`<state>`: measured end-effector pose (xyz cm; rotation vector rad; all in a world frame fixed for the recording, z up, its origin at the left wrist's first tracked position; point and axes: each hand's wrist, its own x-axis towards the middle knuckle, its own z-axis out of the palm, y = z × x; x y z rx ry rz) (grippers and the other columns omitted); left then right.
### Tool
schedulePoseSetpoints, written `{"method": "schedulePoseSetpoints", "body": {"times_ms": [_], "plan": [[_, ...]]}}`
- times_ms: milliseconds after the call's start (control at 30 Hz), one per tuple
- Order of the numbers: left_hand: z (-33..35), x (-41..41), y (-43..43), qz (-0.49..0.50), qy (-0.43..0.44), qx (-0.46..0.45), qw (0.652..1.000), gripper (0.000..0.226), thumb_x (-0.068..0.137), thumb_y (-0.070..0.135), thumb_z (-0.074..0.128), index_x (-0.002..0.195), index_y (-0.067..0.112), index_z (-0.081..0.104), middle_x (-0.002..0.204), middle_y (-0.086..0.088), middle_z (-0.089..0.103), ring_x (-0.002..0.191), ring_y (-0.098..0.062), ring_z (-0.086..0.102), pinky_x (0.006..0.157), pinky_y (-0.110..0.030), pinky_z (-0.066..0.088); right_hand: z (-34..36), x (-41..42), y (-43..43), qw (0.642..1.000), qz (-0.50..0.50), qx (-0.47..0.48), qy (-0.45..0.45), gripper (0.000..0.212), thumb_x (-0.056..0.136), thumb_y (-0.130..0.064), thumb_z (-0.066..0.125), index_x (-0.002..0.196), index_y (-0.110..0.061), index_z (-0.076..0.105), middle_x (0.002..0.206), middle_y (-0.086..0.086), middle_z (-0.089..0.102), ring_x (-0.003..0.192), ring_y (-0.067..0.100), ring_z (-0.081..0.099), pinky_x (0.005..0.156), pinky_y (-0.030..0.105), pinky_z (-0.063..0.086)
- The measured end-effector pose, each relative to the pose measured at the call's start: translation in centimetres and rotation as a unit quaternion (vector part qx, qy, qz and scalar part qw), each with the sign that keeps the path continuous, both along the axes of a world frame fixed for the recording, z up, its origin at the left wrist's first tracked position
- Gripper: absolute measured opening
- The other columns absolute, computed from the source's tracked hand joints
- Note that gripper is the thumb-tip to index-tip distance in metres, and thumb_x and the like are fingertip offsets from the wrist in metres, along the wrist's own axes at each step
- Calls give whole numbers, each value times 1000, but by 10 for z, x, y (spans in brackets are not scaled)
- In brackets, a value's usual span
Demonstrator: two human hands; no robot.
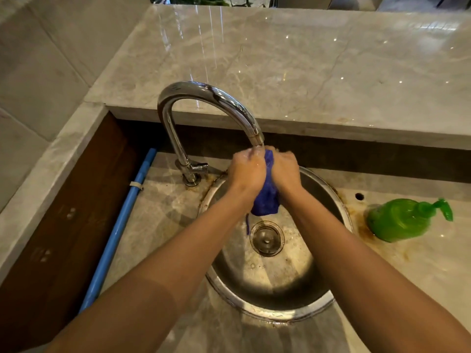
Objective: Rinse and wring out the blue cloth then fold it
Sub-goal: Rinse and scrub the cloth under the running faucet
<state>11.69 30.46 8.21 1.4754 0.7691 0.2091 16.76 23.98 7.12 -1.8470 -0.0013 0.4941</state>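
Two hands (265, 171) squeezing blue cloth (266, 200).

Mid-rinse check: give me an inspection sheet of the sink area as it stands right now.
Surface: marble counter, wet-looking, rust stains around the sink rim.
Job's things: blue cloth bunched between both hands, under the faucet spout, above the drain.
Clutter: green soap dispenser lying right of the sink.
Grippers: left hand and right hand both closed on the cloth.
Cables: nothing seen; a blue pipe runs along the left wall.
Surroundings: raised marble ledge behind.
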Motion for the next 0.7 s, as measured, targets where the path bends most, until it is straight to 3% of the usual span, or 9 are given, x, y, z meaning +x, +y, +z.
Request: {"method": "schedulePoseSetpoints", "body": {"times_ms": [67, 167, 233, 300, 400, 467, 500, 600, 700], "plan": [[5, 11, 18, 38, 15, 10, 999, 29, 98, 34, 50, 73, 23, 61, 70, 1, 60, 64, -15, 57, 61, -28, 46, -3, -20, 2, 998, -21, 56, 19, 37, 100, -29, 51, 69, -12, 60, 66, 7, 60, 64, 19, 56, 60, 34, 44], [6, 23, 26, 120, 42, -133, 983, 31, 98, 29, 52, 69, 19, 58, 65, 1, 56, 61, -14, 56, 61, -28, 46, 3, -33, 10, 995, -17, 75, -68, 47, 94, -37, 55, 57, -8, 59, 51, 2, 57, 51, 14, 54, 51, 31, 43], [-2, 17, 11, 110, 44, -202, 972, 28, 97, 30, 52, 73, 18, 59, 69, -2, 60, 68, -18, 62, 69, -35, 54, 8, -17, 14, 992, -30, 54, -114, 46, 93, -29, 59, 54, -5, 58, 45, -2, 52, 45, 8, 49, 50, 29, 40], [-12, 5, -4, 73, 47, -180, 980, 27, 98, 35, 51, 80, 18, 62, 76, -4, 64, 78, -22, 64, 82, -43, 55, 8, 3, 11, 994, -39, 34, -100, 44, 94, -20, 59, 50, -14, 54, 38, -9, 47, 39, 0, 43, 51, 23, 38], [-12, 2, 0, 53, 36, -75, 995, 32, 98, 35, 48, 73, 20, 62, 62, 1, 63, 62, -14, 63, 61, -29, 53, 0, 2, 5, 998, -40, 46, -27, 41, 94, -20, 59, 53, -17, 54, 46, -6, 51, 48, 8, 48, 60, 34, 42], [-4, 12, 16, 91, 52, -33, 994, 34, 99, 33, 49, 69, 19, 59, 59, 2, 58, 50, -6, 55, 50, -22, 44, -6, -17, 6, 998, -29, 44, -43, 42, 94, -28, 57, 54, -16, 57, 53, 7, 55, 53, 21, 52, 60, 40, 44], [-1, 18, 23, 115, 62, -58, 990, 34, 99, 30, 50, 69, 17, 58, 59, 3, 55, 49, -6, 52, 49, -22, 41, -5, -29, 7, 997, -17, 43, -69, 43, 93, -33, 55, 56, -12, 59, 53, 11, 58, 52, 26, 55, 58, 41, 46], [4, 18, 19, 138, 50, -199, 969, 33, 99, 23, 51, 67, 14, 54, 63, -1, 54, 57, -14, 55, 56, -28, 48, 4, -34, 14, 988, -10, 43, -147, 43, 90, -38, 58, 60, -8, 59, 48, 10, 56, 46, 22, 54, 51, 35, 44], [-1, 0, -2, 71, 36, -106, 991, 32, 100, 30, 47, 72, 19, 60, 69, -5, 62, 68, -22, 63, 72, -44, 58, 10, -1, 13, 994, -50, 25, -92, 44, 94, -21, 62, 51, -14, 54, 49, 2, 49, 47, 10, 44, 53, 30, 39]]}}
